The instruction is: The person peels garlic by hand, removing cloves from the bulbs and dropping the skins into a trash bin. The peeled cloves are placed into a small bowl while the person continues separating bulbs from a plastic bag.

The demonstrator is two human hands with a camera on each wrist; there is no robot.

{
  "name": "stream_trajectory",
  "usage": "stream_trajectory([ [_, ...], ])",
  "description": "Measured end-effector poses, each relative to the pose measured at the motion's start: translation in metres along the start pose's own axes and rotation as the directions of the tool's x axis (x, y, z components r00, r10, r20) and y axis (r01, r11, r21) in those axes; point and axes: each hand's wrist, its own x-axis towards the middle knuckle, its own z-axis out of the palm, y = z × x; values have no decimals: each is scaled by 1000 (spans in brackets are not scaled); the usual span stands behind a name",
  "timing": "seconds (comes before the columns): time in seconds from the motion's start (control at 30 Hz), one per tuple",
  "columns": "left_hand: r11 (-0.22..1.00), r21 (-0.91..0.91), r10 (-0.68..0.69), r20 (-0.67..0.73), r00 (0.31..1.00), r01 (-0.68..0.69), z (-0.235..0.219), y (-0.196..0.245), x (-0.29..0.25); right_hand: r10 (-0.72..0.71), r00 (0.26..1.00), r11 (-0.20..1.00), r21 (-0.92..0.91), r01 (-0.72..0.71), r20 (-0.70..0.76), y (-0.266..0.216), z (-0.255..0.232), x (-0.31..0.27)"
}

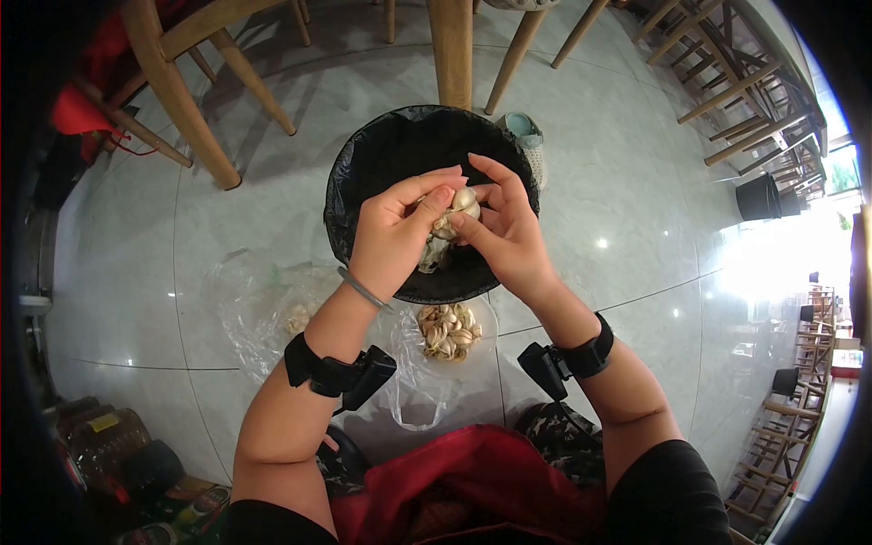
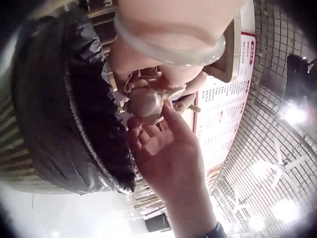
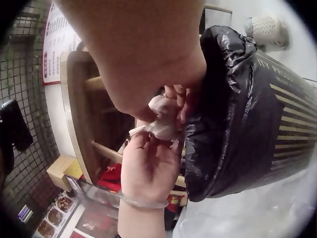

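Note:
A pale garlic bulb [image 1: 465, 202] is held between both hands above a bin lined with a black bag [image 1: 341, 195]. The left hand [image 1: 392, 232] grips it from the left with curled fingers and thumb. From the right, the right hand [image 1: 513, 236] pinches it with the thumb, its index finger raised. In the left wrist view the bulb [image 2: 146, 103] shows its rounded side; in the right wrist view the bulb [image 3: 164, 118] has its stem pointing left. Peeled skins lie partly hidden below the hands. Loose garlic cloves [image 1: 449, 331] sit in a pile just in front of the bin.
Clear plastic bags [image 1: 250, 309] lie on the tiled floor left of the cloves. A perforated light container [image 1: 527, 145] stands behind the bin. Wooden chair legs [image 1: 218, 145] rise at the back left, with stools [image 1: 745, 91] at the right. Bottles [image 1: 109, 440] stand at the lower left.

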Motion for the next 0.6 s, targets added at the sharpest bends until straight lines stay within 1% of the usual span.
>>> stream_trajectory([
  [0.1,997,-68,-43,-30,999,41,0,-3,-2,31,999,998,57,-32,18,-2,-2,-3],
  [0.13,980,-172,-104,-39,994,96,-2,-3,-1,13,999,998,54,-14,33,-1,-2,-3],
  [0.2,906,-376,-225,-39,974,194,-10,0,2,-25,998,999,47,22,63,3,-4,-4],
  [0.23,911,-353,-246,-54,968,212,-11,2,2,-39,997,998,55,35,66,4,-4,-3],
  [0.33,963,-175,-226,-97,969,207,-16,-6,4,-95,993,994,62,90,71,7,-5,-3],
  [0.4,975,-103,-207,-117,971,195,-16,-9,3,-151,986,988,40,149,74,9,-4,0],
  [0.43,980,-66,-197,-127,972,189,-16,-10,2,-106,992,992,82,101,64,7,-3,0],
  [0.5,952,-200,-246,-57,968,230,-18,-6,4,-13,999,986,169,5,50,2,0,0],
  [0.53,931,-264,-266,-20,964,252,-19,-4,4,1,998,980,196,-12,56,2,0,0],
  [0.6,931,-250,-255,71,964,265,-13,3,1,27,997,968,249,-43,68,2,2,-2],
])
